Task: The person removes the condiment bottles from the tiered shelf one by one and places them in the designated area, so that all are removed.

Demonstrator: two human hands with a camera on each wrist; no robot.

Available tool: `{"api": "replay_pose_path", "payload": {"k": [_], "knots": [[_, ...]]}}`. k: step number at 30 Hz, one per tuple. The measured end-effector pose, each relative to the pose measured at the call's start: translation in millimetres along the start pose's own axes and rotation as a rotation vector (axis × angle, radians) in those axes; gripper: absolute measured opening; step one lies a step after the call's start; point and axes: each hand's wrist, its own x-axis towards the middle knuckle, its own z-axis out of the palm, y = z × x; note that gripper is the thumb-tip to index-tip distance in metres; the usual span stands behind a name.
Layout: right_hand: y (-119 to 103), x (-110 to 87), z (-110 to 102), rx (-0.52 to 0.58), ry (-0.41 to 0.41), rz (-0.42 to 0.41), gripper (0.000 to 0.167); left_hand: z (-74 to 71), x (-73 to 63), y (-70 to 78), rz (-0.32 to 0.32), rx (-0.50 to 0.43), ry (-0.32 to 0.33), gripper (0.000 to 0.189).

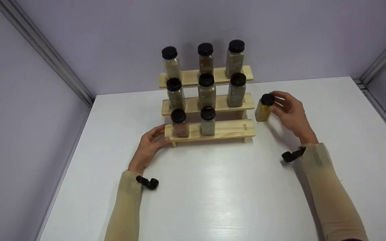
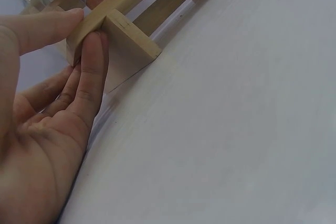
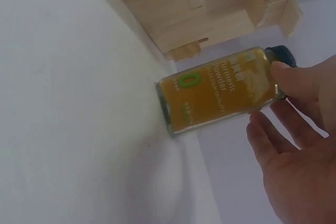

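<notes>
At the right of the rack, my right hand [image 1: 292, 115] pinches a turmeric powder jar [image 1: 263, 113] near its black cap. The right wrist view shows the yellow-orange contents and label of this jar [image 3: 215, 93], with thumb and fingers at its neck; I cannot tell whether its base touches the table. My left hand [image 1: 148, 147] grips the left end of the lowest tier of a three-step wooden rack [image 1: 228, 128]. Up close in the left wrist view, thumb above and fingers below pinch the rack's board [image 2: 118, 6].
Black-capped spice jars stand on the rack: three on top, three in the middle including a green-grey one [image 1: 236, 92], two in front, a reddish one [image 1: 180, 127] and a pale one [image 1: 208, 125]. The white table [image 1: 193, 187] meets a pale wall [image 1: 119, 43] behind.
</notes>
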Motion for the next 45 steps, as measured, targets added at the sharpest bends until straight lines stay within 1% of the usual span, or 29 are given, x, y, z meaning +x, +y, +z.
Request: {"api": "replay_pose_path", "payload": {"k": [3, 7, 11, 16, 23, 28, 33, 39, 42, 45], "knots": [[-10.8, 0.1, 1.1, 0.003, 0.032, -0.056, 0.053, 0.1, 0.7, 0.0, -0.005, -0.004, 0.006, 0.061], [-24.7, 0.0, 5.1, 0.01, 0.067, -0.115, 0.05, 0.5, 0.4, 0.9, -0.021, 0.015, 0.023, 0.062], [-36.9, -1.1, 10.8, -0.027, 0.074, -0.139, 0.048, 0.7, 0.0, 0.7, -0.025, 0.028, 0.032, 0.063], [-50.0, -2.4, 19.1, -0.07, 0.086, -0.166, 0.047, -0.2, 0.8, -0.9, -0.007, 0.021, 0.012, 0.063], [-68.7, -1.5, 36.3, -0.046, 0.034, -0.259, 0.046, -2.1, -1.7, -0.4, -0.011, 0.015, 0.032, 0.06], [-82.2, -5.3, 45.4, -0.015, 0.017, -0.301, 0.046, -0.2, 0.1, -0.6, -0.01, 0.029, 0.02, 0.062], [-93.7, -7.2, 55.9, 0.004, -0.011, -0.336, 0.045, 1.7, 1.8, -1.2, -0.018, 0.012, 0.023, 0.064], [-99.3, -5.6, 70.5, 0.07, -0.015, -0.402, 0.041, 2.9, 1.4, -0.7, -0.015, 0.003, 0.02, 0.062], [-100.2, -4.1, 77.1, 0.086, -0.025, -0.426, 0.041, 2.5, 0.7, -0.2, -0.014, -0.002, 0.02, 0.061], [-101.4, -3.1, 83.4, 0.081, -0.043, -0.432, 0.041, 1.7, 0.7, 0.0, -0.013, -0.007, 0.02, 0.062]]}}
